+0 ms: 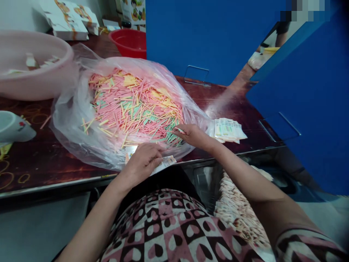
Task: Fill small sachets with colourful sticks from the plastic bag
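Pinching fingertips (176,131) of the right hand (193,136) are seen on a light, stiff stick (181,130), taken by its end; a flimsy paper strip (165,163) is held by the left hand (142,163), its fingers (154,154) pressed together, beside the plastic bag (73,123).

— What's past the dark wood-grain table (35,163)?

— Blue cabinet doors (209,36) with wire handles (196,75), upper centre and right.

— And the rest?

— White wall (16,11) upper left, grey floor (40,229) lower left.
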